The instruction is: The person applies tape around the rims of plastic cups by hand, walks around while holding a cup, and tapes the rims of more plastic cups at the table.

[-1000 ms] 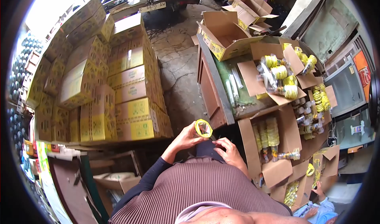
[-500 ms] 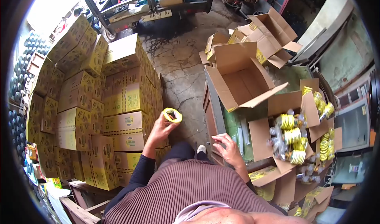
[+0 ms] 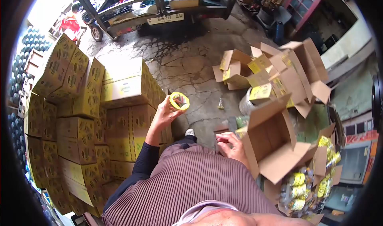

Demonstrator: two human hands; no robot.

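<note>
My left hand (image 3: pixel 165 113) is closed around a yellow-rimmed, cup-like container (image 3: pixel 179 101) in front of the stacked cartons. Small dark and reddish items show inside its many-sided mouth, too small to name. My right hand (image 3: pixel 232 146) hangs with loosely bent fingers, and I see nothing in it. Just right of that hand stands an open, tilted cardboard box (image 3: pixel 273 140), its inside showing bare brown walls. Whether the hand touches the box I cannot tell.
Yellow-printed cartons (image 3: pixel 77 140) are piled high on the left. At the lower right are yellow-labelled bottles (image 3: pixel 299 191). Opened cartons (image 3: pixel 279 72) lie in a heap at the right. A vehicle (image 3: pixel 165 18) with a number plate stands ahead on the cracked floor (image 3: pixel 187 66).
My view has moved, bringing the open box closer on my right. My left hand keeps hold of the yellow-rimmed container. The right hand's fingers have curled more and a foot has shifted.
</note>
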